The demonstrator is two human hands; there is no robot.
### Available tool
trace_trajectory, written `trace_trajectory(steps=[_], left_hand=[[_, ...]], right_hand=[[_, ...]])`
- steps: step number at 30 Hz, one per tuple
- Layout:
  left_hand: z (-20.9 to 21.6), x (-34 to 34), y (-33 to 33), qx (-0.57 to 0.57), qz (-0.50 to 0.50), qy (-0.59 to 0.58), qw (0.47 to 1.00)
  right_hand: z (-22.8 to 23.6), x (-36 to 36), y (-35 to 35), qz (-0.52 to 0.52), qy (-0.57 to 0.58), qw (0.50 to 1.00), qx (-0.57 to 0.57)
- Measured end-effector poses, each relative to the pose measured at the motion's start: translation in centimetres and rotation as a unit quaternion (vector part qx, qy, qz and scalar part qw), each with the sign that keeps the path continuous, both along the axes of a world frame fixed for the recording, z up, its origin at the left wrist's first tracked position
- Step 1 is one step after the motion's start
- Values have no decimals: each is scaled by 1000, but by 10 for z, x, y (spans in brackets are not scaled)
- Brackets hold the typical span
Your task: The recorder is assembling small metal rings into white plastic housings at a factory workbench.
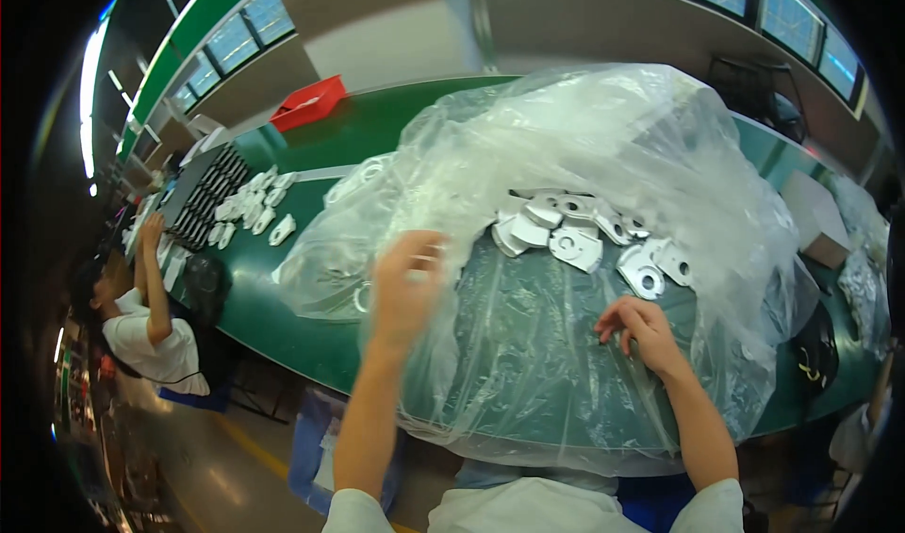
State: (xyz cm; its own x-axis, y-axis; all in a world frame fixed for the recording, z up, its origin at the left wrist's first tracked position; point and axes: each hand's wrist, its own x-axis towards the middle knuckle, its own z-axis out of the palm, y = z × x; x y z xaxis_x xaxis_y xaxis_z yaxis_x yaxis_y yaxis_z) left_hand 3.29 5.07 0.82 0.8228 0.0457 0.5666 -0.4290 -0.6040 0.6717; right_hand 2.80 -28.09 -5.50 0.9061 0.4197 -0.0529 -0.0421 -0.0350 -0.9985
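Note:
Silvery, rounded metal parts with holes (577,247) lie in a loose heap inside a big clear plastic bag (566,137) spread over the green table. My left hand (407,283) is raised at the bag's left side, smeared by motion. Something pale shows by its fingers, but I cannot make out whether it is held. Just below the heap, over the flattened plastic, hovers my right hand (643,330), its fingers loosely bent and apart with nothing visible in them. Near my left hand, a white ring-shaped piece (363,296) shows beneath the plastic.
Further left on the green table (311,288) lie several white parts (255,201) beside a dark slotted rack (209,189), where another person (156,330) works. A red bin (308,102) stands at the far edge. A cardboard box (814,220) is at right; a blue crate (316,448) sits below.

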Motion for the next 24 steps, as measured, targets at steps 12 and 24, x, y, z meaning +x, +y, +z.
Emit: trace_trajectory(steps=[12,24], left_hand=[[-57,42,-135,295,0,5,955],[-66,45,-145,209,-127,24,969]], right_hand=[[67,-62,-117,-298,-198,934,-5],[-29,80,-242,-307,-329,685,-573]])
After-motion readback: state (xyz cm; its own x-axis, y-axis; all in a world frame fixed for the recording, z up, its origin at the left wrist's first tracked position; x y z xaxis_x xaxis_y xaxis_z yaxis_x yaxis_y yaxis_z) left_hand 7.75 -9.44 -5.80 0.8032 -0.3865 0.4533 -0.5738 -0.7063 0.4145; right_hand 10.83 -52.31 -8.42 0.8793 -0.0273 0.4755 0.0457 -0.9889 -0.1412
